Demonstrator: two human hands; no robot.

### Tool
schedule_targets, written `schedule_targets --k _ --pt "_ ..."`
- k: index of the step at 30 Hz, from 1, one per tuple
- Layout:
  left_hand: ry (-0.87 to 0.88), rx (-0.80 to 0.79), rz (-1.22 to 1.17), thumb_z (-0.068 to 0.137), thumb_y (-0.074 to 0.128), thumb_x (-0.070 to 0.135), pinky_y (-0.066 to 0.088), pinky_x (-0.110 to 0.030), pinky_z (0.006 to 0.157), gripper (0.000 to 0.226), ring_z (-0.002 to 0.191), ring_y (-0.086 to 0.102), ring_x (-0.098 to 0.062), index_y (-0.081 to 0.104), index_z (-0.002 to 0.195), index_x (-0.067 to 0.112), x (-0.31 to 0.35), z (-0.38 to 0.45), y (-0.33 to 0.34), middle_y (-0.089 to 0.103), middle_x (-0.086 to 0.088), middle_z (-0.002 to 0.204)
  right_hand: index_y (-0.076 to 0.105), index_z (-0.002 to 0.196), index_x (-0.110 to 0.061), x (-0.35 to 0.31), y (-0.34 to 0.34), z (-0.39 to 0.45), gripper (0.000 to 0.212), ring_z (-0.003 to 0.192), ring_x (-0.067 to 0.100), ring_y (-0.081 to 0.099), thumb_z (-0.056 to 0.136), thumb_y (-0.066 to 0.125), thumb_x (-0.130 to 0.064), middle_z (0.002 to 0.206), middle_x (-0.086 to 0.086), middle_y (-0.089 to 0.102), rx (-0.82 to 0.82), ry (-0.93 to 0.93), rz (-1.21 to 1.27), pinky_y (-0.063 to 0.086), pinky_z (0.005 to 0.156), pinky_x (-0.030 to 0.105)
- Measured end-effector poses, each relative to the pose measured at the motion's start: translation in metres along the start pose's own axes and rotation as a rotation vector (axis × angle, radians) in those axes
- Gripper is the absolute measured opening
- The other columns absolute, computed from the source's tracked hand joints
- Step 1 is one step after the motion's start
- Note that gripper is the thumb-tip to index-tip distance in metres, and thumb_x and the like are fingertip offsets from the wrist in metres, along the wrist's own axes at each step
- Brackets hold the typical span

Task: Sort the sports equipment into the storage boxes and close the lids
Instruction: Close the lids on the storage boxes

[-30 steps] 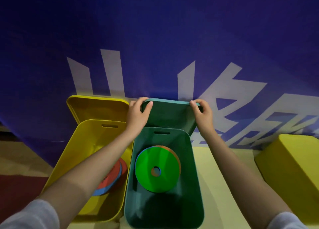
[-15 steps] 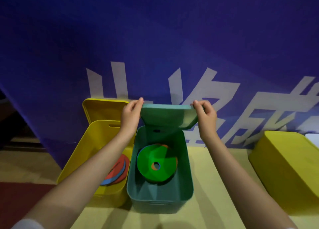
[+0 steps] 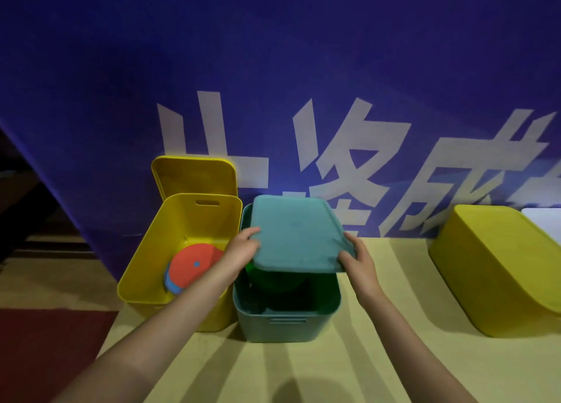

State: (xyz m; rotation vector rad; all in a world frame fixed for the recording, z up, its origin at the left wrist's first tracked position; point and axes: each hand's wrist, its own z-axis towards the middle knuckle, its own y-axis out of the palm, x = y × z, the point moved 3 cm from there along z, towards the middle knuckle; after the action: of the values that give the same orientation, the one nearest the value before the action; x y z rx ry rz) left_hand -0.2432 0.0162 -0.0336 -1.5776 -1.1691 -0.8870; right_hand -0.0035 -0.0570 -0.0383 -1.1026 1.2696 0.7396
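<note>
While tilted over the green box, the lid sits between both hands' curled fingers — clamped.

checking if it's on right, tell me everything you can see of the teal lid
The teal lid is a flat rounded rectangle with a shallow rim, matte, plastic by the look. It is not seated: it tilts over the teal box, far edge low near the box's back rim, near edge raised, leaving the front of the box open. The left hand holds its left edge and the right hand its near right corner. A green disc shows in shadow under it.
</note>
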Motion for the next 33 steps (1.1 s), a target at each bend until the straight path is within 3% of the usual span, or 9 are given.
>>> schedule_targets --k 3,6,12,16,19,25,27,33 --pt "0.086 0.009 0.302 0.09 0.042 0.001 0.044 -0.038 0.095 0.048 0.121 0.049 -0.036 0.051 0.134 0.018 -0.037 -0.01 0.004 0.052 -0.019 0.135 0.041 0.14 -0.02 0.034 0.009 -0.014 0.061 0.121 0.023 0.048 0.083 0.061 -0.018 0.138 0.007 0.046 -0.082 0.107 -0.175 0.047 0.099 0.041" --pt "0.159 0.057 0.405 0.094 0.037 0.003 0.021 -0.035 0.115 0.047 0.142 0.024 -0.027 0.047 0.138 0.018 -0.059 -0.027 0.009 0.036 -0.011 0.149 0.039 0.142 -0.018 0.048 0.021 -0.028 0.062 0.128 0.021 0.041 0.085 0.063 -0.018 0.144 0.004 0.041 -0.078 0.105 -0.266 0.039 0.107 0.038" --pt "0.183 0.105 0.377 0.098 0.035 0.003 0.016 -0.032 0.116 0.048 0.145 0.016 -0.023 0.037 0.145 0.015 -0.068 -0.04 0.001 0.025 -0.01 0.155 0.037 0.144 -0.017 0.05 0.032 -0.042 0.061 0.131 0.019 0.039 0.09 0.063 -0.021 0.145 0.003 0.037 -0.062 0.062 -0.315 0.034 0.108 0.033" --pt "0.212 0.09 0.45 0.096 0.04 0.002 0.014 -0.031 0.116 0.054 0.147 0.005 -0.023 0.033 0.147 0.019 -0.075 -0.058 0.005 0.007 -0.006 0.16 0.034 0.144 -0.019 0.051 0.036 -0.048 0.058 0.132 0.02 0.037 0.093 0.06 -0.022 0.146 0.003 0.034 -0.073 0.039 -0.345 0.034 0.109 0.034" --pt "0.247 0.096 0.447 0.095 0.043 0.003 0.017 -0.029 0.114 0.052 0.146 0.009 -0.022 0.037 0.145 0.019 -0.082 -0.072 0.004 0.009 -0.003 0.16 0.033 0.145 -0.018 0.052 0.036 -0.05 0.057 0.132 0.021 0.037 0.094 0.058 -0.023 0.147 0.006 0.033 -0.06 0.037 -0.365 0.033 0.11 0.035" --pt "0.247 0.105 0.366 0.096 0.05 0.01 0.022 -0.024 0.111 0.046 0.139 0.029 -0.016 0.042 0.141 0.014 -0.087 -0.087 -0.01 0.036 -0.002 0.149 0.038 0.144 -0.015 0.043 0.023 -0.05 0.055 0.125 0.026 0.048 0.094 0.057 -0.028 0.137 0.009 0.05 0.055 -0.052 -0.586 0.042 0.101 0.039" --pt "0.225 0.114 0.279 0.095 0.051 0.008 0.029 -0.028 0.113 0.044 0.135 0.037 -0.017 0.045 0.139 0.013 -0.088 -0.09 -0.013 0.043 -0.002 0.143 0.04 0.143 -0.013 0.042 0.023 -0.053 0.053 0.122 0.025 0.05 0.094 0.055 -0.028 0.136 0.009 0.052 0.058 -0.092 -0.636 0.044 0.099 0.038" --pt "0.167 0.152 0.147 0.096 0.049 0.009 0.033 -0.038 0.113 0.045 0.133 0.038 -0.014 0.043 0.141 0.014 -0.102 -0.1 -0.01 0.037 0.001 0.144 0.042 0.141 -0.013 0.05 0.031 -0.071 0.047 0.123 0.024 0.048 0.096 0.051 -0.025 0.136 0.009 0.052 0.058 -0.124 -0.629 0.04 0.103 0.037"
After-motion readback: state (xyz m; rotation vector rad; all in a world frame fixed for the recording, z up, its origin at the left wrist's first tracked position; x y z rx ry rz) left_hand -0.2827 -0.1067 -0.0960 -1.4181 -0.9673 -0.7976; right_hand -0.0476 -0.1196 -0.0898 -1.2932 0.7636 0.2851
